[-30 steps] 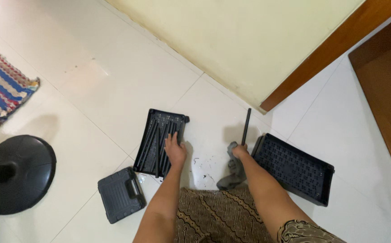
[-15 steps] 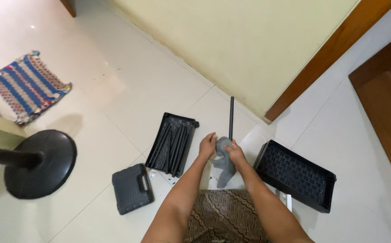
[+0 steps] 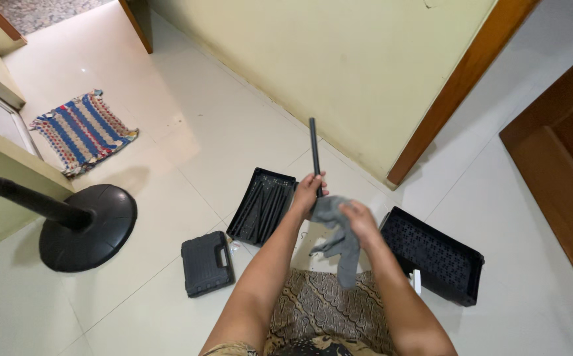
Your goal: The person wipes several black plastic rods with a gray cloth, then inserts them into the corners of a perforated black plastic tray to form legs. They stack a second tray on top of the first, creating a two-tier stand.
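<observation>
My left hand [image 3: 307, 191] grips a black rod [image 3: 314, 148] near its lower end and holds it upright above the floor. Just to its right, my right hand [image 3: 360, 221] clutches a grey cloth [image 3: 340, 240] that hangs down against the rod's bottom end. On the floor to the left of my hands lies a black tray [image 3: 263, 206] filled with several more black rods. An empty black perforated tray [image 3: 435, 254] lies to the right of my right arm.
A small black plastic case [image 3: 206, 262] lies left of my knees. A fan stand's round black base [image 3: 83, 227] and pole stand further left. A striped rug [image 3: 82, 130] is beyond it. A cream wall and a wooden door frame [image 3: 461, 82] rise ahead.
My left hand left the tray of rods, joined the right one and now holds the rod up. The rod has risen from the floor, and the cloth came up with it.
</observation>
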